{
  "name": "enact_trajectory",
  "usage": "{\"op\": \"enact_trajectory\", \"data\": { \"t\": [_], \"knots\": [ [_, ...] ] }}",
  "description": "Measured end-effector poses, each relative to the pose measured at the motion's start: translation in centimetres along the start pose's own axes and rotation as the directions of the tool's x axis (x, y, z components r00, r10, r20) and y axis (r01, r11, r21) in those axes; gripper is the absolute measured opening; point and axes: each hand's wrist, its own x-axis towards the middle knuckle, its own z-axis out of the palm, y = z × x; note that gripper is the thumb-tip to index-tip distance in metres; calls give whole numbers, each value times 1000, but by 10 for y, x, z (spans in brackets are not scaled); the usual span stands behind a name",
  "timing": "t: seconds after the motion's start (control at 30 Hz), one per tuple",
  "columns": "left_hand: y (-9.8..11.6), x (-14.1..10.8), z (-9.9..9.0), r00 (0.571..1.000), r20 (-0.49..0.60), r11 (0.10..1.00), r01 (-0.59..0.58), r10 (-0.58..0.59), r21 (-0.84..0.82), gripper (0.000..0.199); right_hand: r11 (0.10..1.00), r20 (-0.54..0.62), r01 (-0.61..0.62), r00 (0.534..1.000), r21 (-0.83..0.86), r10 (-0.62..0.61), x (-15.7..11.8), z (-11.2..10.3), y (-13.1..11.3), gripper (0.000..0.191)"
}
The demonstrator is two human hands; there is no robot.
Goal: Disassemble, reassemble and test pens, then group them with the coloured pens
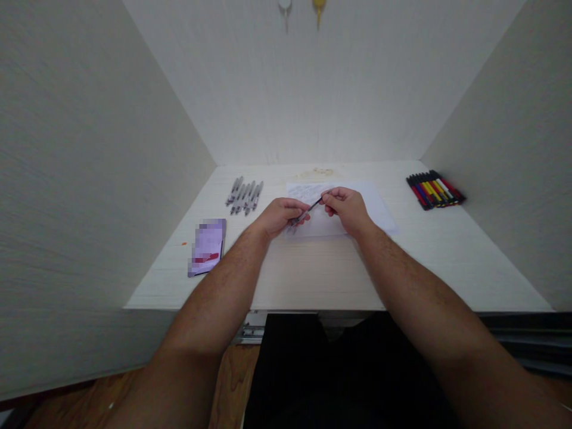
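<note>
A slim pen (302, 216) slants between my two hands above white paper, with a clear lower part and a thin dark upper part. My left hand (282, 215) is closed around the clear part. At the upper end my right hand (344, 204) pinches the dark part with thumb and fingertips. Whether the dark part is a separate refill, I cannot tell. The paper (375, 208) lies under both hands and bears handwriting near its upper left. Several clear pens (245, 196) lie in a group on the left of the table.
A phone (209, 243) with a lit screen lies on the front left of the white table (308, 274). Several coloured pens with black ends (434, 189) lie in a row at the right wall. Panels enclose the left, back and right sides. Two hooks (318, 7) hang on the back panel.
</note>
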Motion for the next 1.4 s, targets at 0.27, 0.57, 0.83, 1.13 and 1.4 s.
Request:
{"op": "enact_trajectory", "data": {
  "t": [0.27, 0.57, 0.83, 1.13, 1.4],
  "knots": [
    [-4, 3, -3, 999, 33, 1000, -27, 27, 6, 24, 999, 4, -5, 1000, 40, 5, 1, 1, 3, 29],
    [0, -1, 0, 999, 29, 1000, -25, 25, 3, 24, 998, -101, 36, 994, 59, -29, 4, -1, 1, 24],
    [3, -2, 2, 1000, 9, 1000, -23, 23, 10, 24, 999, -71, 51, 996, -2, -51, 0, 2, -2, 25],
    [2, -2, 2, 1000, 19, 1000, -17, 18, -13, 24, 999, -1, 20, 1000, 42, -20, 0, 0, 0, 21],
    [3, -3, 2, 1000, 4, 1000, -13, 13, 1, 24, 999, -6, 19, 1000, 35, -19, -2, 2, -2, 23]
  ]
}}
